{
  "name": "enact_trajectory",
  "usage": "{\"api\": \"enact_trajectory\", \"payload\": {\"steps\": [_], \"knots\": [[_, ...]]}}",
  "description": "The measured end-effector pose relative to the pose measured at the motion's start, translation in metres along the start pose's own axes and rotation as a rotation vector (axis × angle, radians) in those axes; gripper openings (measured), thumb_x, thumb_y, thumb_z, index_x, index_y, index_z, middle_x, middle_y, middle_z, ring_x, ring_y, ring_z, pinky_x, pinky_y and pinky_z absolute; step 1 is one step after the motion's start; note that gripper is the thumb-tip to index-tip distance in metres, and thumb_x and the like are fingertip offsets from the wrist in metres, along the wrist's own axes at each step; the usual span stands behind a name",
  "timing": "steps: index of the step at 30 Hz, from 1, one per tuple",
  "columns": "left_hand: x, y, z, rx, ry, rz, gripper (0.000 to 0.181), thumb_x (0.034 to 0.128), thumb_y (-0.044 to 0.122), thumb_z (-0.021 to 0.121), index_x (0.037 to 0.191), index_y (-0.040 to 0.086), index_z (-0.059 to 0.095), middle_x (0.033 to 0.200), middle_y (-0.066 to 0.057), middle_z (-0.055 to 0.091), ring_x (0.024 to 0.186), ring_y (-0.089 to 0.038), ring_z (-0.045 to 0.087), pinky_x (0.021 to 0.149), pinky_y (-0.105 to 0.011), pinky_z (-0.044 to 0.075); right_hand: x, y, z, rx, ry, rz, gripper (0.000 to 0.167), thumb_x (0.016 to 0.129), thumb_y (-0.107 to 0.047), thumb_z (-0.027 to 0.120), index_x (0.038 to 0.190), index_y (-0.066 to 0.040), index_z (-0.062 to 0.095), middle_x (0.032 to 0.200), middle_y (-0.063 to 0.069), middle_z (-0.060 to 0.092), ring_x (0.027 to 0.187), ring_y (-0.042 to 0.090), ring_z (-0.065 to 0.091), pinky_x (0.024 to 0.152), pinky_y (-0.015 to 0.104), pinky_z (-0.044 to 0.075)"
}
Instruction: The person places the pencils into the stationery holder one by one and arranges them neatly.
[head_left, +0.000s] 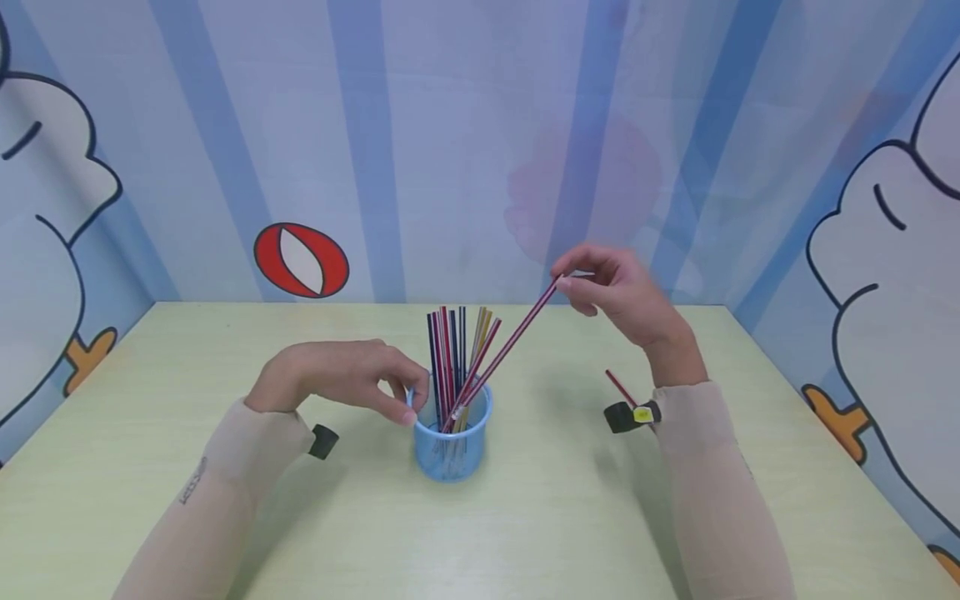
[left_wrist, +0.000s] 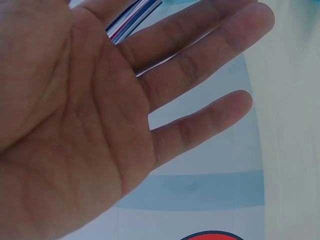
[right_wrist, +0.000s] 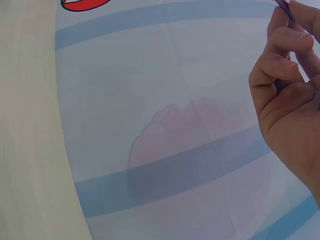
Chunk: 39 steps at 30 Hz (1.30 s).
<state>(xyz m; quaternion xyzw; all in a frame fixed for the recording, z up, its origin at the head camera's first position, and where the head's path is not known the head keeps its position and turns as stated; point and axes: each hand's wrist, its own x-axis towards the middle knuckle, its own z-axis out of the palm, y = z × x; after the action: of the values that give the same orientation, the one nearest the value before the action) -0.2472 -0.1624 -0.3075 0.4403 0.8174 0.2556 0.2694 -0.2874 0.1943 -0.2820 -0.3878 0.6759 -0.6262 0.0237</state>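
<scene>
A light-blue, see-through cup (head_left: 450, 458) stands on the table, holding several thin striped sticks (head_left: 442, 358) in red, dark blue and yellow; they look like straws or pencils, I cannot tell which. My left hand (head_left: 360, 375) holds the cup's rim on its left side between thumb and fingers. In the left wrist view the outer fingers of the left hand (left_wrist: 75, 110) reach out fairly straight. Up to the right, my right hand (head_left: 618, 292) pinches the top end of a dark red striped stick (head_left: 521, 329), which slants down to the cup's mouth.
Another red stick (head_left: 618, 386) lies on the pale yellow table (head_left: 540, 517), partly hidden behind the right wrist and its black band (head_left: 621, 417). Behind the table rises a blue striped backdrop (head_left: 465, 150) with a printed red-and-white shape (head_left: 333, 258).
</scene>
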Motion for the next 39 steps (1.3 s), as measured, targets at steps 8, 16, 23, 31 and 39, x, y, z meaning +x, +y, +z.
{"api": "enact_trajectory", "payload": {"steps": [8,16,23,31,39], "knots": [[0.000,0.001,0.000,0.005,0.002,-0.010,0.009,0.0944,0.026,0.071,0.094,0.021,0.064,0.092,0.009,0.064,0.102,-0.014,0.065,0.093,-0.035,0.051,0.006,0.005,0.016,-0.056,-0.134,0.109,0.013,0.097,-0.004,0.063,0.106,-0.010,0.070,0.077,0.004,0.052,0.056,0.020,0.034,0.054,0.030,0.032],[0.001,0.003,0.000,0.006,0.000,0.001,0.008,0.0945,0.026,0.071,0.094,0.021,0.064,0.091,0.009,0.064,0.099,-0.011,0.065,0.093,-0.033,0.051,0.008,0.008,0.023,-0.098,-0.197,0.159,0.011,0.096,-0.007,0.065,0.105,-0.008,0.070,0.085,0.007,0.056,0.058,0.019,0.038,0.054,0.028,0.035],[0.001,0.004,-0.001,0.007,-0.002,-0.005,0.009,0.0942,0.025,0.071,0.094,0.020,0.064,0.089,0.008,0.063,0.099,-0.012,0.064,0.093,-0.033,0.052,0.008,0.006,0.023,-0.126,-0.231,0.177,0.008,0.094,-0.006,0.067,0.100,-0.002,0.067,0.079,0.006,0.056,0.060,0.018,0.041,0.055,0.027,0.036],[0.001,0.004,0.000,0.002,-0.002,0.003,0.010,0.0944,0.026,0.071,0.093,0.020,0.064,0.089,0.008,0.063,0.099,-0.013,0.064,0.093,-0.033,0.051,0.006,0.010,0.024,-0.116,-0.323,0.237,0.007,0.094,-0.006,0.067,0.095,0.001,0.065,0.077,0.011,0.058,0.060,0.018,0.044,0.056,0.028,0.039],[0.000,0.005,0.000,-0.006,-0.004,0.002,0.009,0.0945,0.025,0.071,0.094,0.020,0.064,0.089,0.008,0.063,0.099,-0.014,0.064,0.092,-0.033,0.052,0.009,0.011,0.028,-0.149,-0.325,0.274,0.010,0.094,-0.007,0.068,0.102,-0.003,0.065,0.085,0.012,0.060,0.064,0.028,0.045,0.058,0.029,0.042]]}}
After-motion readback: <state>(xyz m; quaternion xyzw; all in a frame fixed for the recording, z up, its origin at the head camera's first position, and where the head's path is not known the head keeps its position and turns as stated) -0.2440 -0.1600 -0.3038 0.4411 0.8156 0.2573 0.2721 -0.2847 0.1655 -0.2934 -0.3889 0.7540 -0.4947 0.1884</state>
